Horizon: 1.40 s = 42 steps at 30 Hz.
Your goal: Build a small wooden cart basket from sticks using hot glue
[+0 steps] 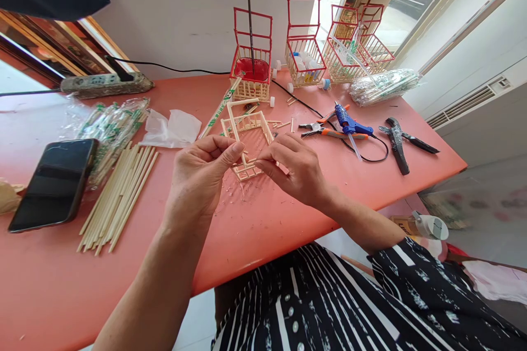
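My left hand (200, 170) pinches a pale wooden stick frame (233, 122) between thumb and fingers, near its lower corner. The frame has one long side with shorter sticks at both ends. My right hand (298, 169) is closed at the end of its lower short stick, and its fingertips partly hide that end. Beneath both hands, a small slatted stick basket (267, 127) rests on the pink table (247, 241), partly covered by the fingers. Thin shavings or glue threads lie around it.
Red-trimmed stick carts (303, 38) line the back; one holds a red tub (251, 68) with a brush. A blue glue gun (346, 120), pliers (317, 128) and a black-handled tool (397, 145) lie right. Loose sticks (117, 197) and a phone (53, 184) lie left.
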Each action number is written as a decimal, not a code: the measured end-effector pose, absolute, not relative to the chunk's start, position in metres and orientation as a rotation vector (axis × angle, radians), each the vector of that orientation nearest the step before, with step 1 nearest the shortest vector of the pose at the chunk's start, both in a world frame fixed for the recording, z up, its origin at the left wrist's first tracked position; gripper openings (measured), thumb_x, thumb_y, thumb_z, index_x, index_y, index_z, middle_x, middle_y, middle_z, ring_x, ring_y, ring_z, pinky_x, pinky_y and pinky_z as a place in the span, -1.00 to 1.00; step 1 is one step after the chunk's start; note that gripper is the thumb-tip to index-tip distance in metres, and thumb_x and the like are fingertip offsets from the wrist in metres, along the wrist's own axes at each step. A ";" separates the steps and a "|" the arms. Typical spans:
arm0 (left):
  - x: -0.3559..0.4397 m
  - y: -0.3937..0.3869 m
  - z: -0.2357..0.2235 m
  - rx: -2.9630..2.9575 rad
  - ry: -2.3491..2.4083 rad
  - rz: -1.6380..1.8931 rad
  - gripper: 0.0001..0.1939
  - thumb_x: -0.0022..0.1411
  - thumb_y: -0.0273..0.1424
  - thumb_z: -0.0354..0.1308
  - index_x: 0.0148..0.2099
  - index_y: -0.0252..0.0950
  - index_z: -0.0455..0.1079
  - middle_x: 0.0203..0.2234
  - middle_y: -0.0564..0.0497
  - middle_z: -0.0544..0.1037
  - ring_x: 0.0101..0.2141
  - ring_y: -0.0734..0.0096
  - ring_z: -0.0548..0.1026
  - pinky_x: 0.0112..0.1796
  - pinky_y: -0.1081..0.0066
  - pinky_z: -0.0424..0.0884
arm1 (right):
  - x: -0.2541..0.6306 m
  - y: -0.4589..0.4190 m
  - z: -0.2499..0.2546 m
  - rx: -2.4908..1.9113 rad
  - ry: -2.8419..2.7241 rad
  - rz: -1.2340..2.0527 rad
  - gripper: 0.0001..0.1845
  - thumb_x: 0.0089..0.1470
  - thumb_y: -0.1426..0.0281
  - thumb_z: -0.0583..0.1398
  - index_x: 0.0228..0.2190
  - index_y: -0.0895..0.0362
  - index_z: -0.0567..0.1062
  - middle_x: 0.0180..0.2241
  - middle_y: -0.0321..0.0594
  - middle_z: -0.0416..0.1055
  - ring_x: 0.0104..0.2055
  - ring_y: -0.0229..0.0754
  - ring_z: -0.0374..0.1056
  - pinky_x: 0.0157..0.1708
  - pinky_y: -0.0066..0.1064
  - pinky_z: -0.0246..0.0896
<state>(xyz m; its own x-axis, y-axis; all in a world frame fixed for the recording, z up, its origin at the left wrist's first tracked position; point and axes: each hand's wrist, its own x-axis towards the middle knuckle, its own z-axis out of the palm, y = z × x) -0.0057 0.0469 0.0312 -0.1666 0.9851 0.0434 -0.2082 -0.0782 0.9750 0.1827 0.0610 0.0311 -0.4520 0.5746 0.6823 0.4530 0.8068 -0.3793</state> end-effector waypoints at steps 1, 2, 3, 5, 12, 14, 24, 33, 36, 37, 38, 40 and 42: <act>-0.006 0.047 0.031 1.010 1.130 1.467 -0.68 -0.07 -0.19 0.62 -0.40 -0.23 0.60 -0.54 0.08 0.54 -0.48 0.51 0.45 -0.37 0.45 0.41 | 0.183 0.061 0.031 -0.746 -2.118 0.175 -0.65 0.46 0.24 0.15 -0.39 0.10 0.45 -0.43 -0.28 0.39 -0.32 -0.20 0.23 -0.19 -0.32 0.15; -0.006 0.047 0.031 1.009 1.128 1.468 -0.68 -0.07 -0.19 0.62 -0.40 -0.23 0.60 -0.54 0.08 0.53 -0.47 0.51 0.45 -0.37 0.45 0.41 | 0.183 0.061 0.031 -0.737 -2.114 0.173 -0.65 0.46 0.24 0.15 -0.39 0.10 0.45 -0.43 -0.28 0.39 -0.32 -0.20 0.23 -0.19 -0.32 0.15; -0.006 0.047 0.031 1.007 1.126 1.468 -0.68 -0.07 -0.19 0.62 -0.40 -0.23 0.60 -0.54 0.08 0.53 -0.47 0.52 0.45 -0.37 0.45 0.41 | 0.183 0.061 0.031 -0.733 -2.112 0.172 -0.65 0.46 0.24 0.16 -0.39 0.10 0.45 -0.43 -0.28 0.39 -0.32 -0.20 0.24 -0.19 -0.32 0.16; -0.005 0.046 0.032 1.009 1.125 1.467 -0.68 -0.06 -0.19 0.61 -0.40 -0.24 0.60 -0.54 0.08 0.53 -0.47 0.52 0.45 -0.37 0.45 0.41 | 0.182 0.060 0.031 -0.743 -2.115 0.174 -0.65 0.46 0.24 0.16 -0.39 0.10 0.45 -0.43 -0.28 0.40 -0.32 -0.20 0.24 -0.18 -0.32 0.16; -0.005 0.047 0.032 1.007 1.133 1.469 -0.66 -0.09 -0.18 0.62 -0.41 -0.24 0.59 -0.55 0.08 0.53 -0.48 0.51 0.45 -0.39 0.45 0.41 | 0.182 0.060 0.032 -0.760 -2.127 0.189 -0.65 0.46 0.23 0.15 -0.38 0.10 0.45 -0.43 -0.28 0.40 -0.31 -0.20 0.26 -0.18 -0.31 0.17; -0.005 0.047 0.032 1.004 1.128 1.470 -0.66 -0.10 -0.18 0.63 -0.42 -0.24 0.59 -0.56 0.08 0.52 -0.49 0.51 0.44 -0.40 0.45 0.41 | 0.182 0.060 0.032 -0.744 -2.116 0.181 -0.66 0.46 0.25 0.16 -0.38 0.10 0.45 -0.42 -0.28 0.40 -0.31 -0.20 0.26 -0.19 -0.32 0.17; -0.006 0.047 0.030 1.030 1.140 1.460 -0.70 -0.03 -0.21 0.60 -0.39 -0.24 0.58 -0.54 0.08 0.53 -0.47 0.49 0.47 -0.36 0.44 0.44 | 0.182 0.060 0.031 -0.760 -2.124 0.194 -0.65 0.46 0.23 0.15 -0.38 0.10 0.46 -0.42 -0.28 0.41 -0.31 -0.20 0.26 -0.19 -0.31 0.16; -0.006 0.048 0.031 1.009 1.126 1.470 -0.68 -0.08 -0.20 0.62 -0.41 -0.23 0.59 -0.55 0.08 0.53 -0.48 0.51 0.45 -0.39 0.46 0.41 | 0.182 0.061 0.031 -0.728 -2.107 0.164 -0.67 0.45 0.25 0.17 -0.38 0.11 0.46 -0.42 -0.28 0.41 -0.32 -0.20 0.25 -0.20 -0.32 0.17; -0.006 0.049 0.031 1.007 1.125 1.477 -0.68 -0.09 -0.20 0.62 -0.42 -0.23 0.59 -0.55 0.08 0.53 -0.48 0.51 0.44 -0.38 0.46 0.41 | 0.182 0.061 0.030 -0.732 -2.114 0.172 -0.67 0.46 0.25 0.17 -0.38 0.11 0.46 -0.42 -0.28 0.41 -0.31 -0.20 0.25 -0.19 -0.32 0.17; -0.006 0.049 0.031 1.007 1.126 1.478 -0.68 -0.08 -0.21 0.62 -0.41 -0.23 0.59 -0.55 0.08 0.53 -0.48 0.51 0.45 -0.38 0.45 0.41 | 0.182 0.061 0.030 -0.744 -2.122 0.178 -0.67 0.46 0.25 0.16 -0.38 0.10 0.46 -0.41 -0.28 0.41 -0.31 -0.20 0.26 -0.19 -0.32 0.17; -0.006 0.049 0.031 1.006 1.126 1.479 -0.69 -0.07 -0.22 0.61 -0.41 -0.24 0.59 -0.54 0.08 0.53 -0.48 0.51 0.45 -0.38 0.45 0.41 | 0.182 0.061 0.030 -0.756 -2.128 0.182 -0.67 0.46 0.25 0.16 -0.38 0.10 0.46 -0.41 -0.28 0.42 -0.31 -0.20 0.26 -0.19 -0.32 0.17; -0.006 0.048 0.030 1.009 1.122 1.482 -0.70 -0.05 -0.24 0.61 -0.40 -0.25 0.58 -0.55 0.08 0.52 -0.48 0.51 0.45 -0.37 0.45 0.42 | 0.182 0.061 0.030 -0.762 -2.132 0.182 -0.67 0.45 0.25 0.17 -0.38 0.10 0.46 -0.41 -0.28 0.42 -0.31 -0.20 0.26 -0.19 -0.33 0.17; -0.006 0.048 0.030 1.014 1.121 1.482 -0.71 -0.03 -0.26 0.60 -0.40 -0.26 0.58 -0.55 0.08 0.52 -0.48 0.51 0.46 -0.37 0.45 0.42 | 0.182 0.061 0.031 -0.743 -2.123 0.168 -0.69 0.45 0.27 0.18 -0.38 0.11 0.46 -0.41 -0.28 0.42 -0.31 -0.20 0.27 -0.20 -0.33 0.17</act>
